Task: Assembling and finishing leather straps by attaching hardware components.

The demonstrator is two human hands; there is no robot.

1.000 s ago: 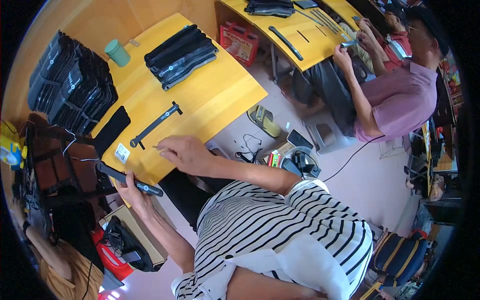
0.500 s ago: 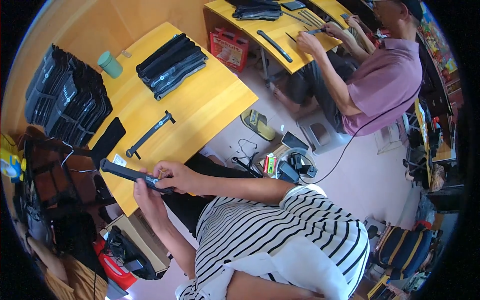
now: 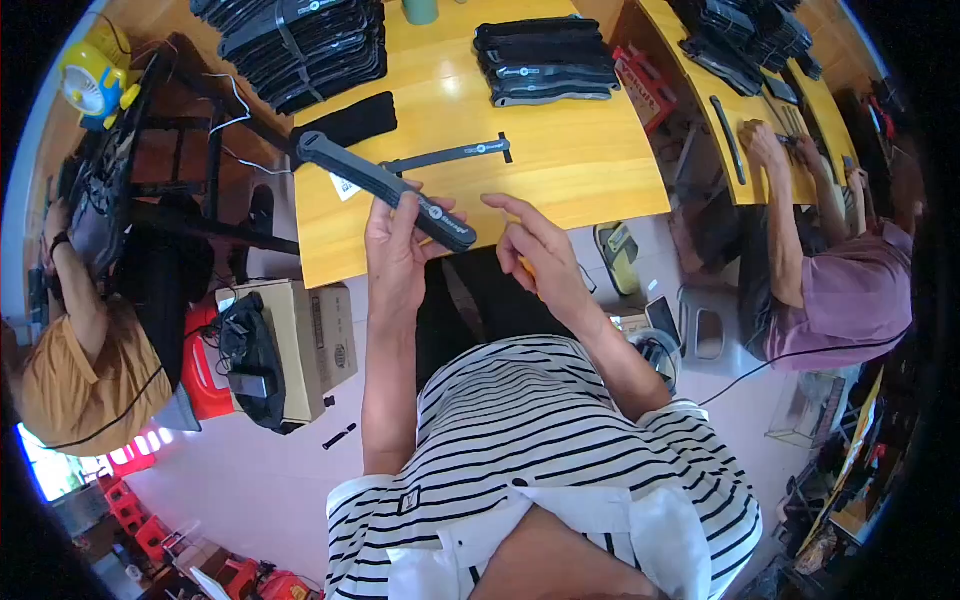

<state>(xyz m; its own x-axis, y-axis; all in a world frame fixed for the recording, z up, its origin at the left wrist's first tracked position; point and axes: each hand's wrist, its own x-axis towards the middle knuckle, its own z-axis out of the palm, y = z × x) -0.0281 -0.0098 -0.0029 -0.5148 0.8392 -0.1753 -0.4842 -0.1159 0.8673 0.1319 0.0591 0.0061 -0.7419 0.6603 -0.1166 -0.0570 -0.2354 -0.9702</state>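
A bundle of dark grey straps, rounded at its ends, is gripped near its lower right end in my left hand. The bundle slants over the table's front edge. My right hand is apart from it, on the right, with the index finger stretched toward the bundle and the other fingers curled. A bit of something orange shows at those curled fingers, mostly hidden. Just beyond the bundle, a single dark strap with a T-shaped end lies on the yellow table.
Tall stacks of dark straps stand at the back left, beside a black strap piece. Another pile lies at the back right. A cardboard box sits on the floor at left. Co-workers sit on both sides.
The view has swung left, so table and hands appear further right. My right hand has come off the strap bundle; my left hand still holds it.
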